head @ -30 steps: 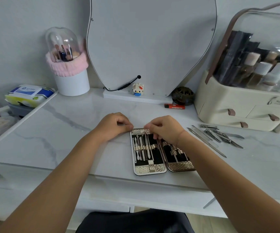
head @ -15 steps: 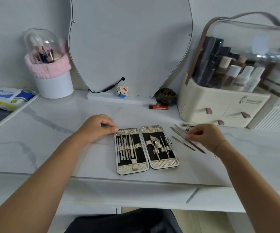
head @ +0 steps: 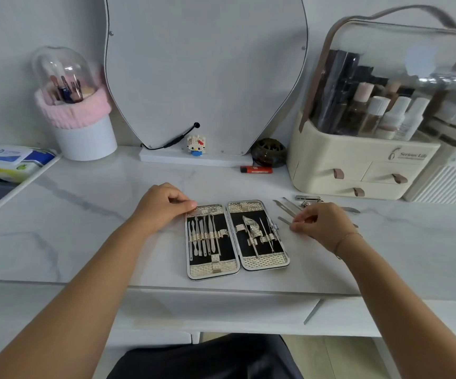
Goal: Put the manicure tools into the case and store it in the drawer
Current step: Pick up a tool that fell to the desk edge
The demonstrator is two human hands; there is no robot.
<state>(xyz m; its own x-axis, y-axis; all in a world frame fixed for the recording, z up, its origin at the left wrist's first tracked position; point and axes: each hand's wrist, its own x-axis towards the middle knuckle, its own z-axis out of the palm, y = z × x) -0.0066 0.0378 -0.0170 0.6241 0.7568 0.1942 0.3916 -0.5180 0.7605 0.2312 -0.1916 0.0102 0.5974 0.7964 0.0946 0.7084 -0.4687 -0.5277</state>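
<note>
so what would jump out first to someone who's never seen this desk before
The open manicure case lies flat in the middle of the white table, both black-lined halves strapped with metal tools, and the left hand holds its top left corner. Just right of it, the right hand pinches one of the loose metal tools scattered in front of the cream cosmetics organiser. The organiser fills the far right, beside the big mirror.

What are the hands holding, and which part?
The left hand grips the case at its far left corner. The right hand pinches a thin metal tool near one end.
</note>
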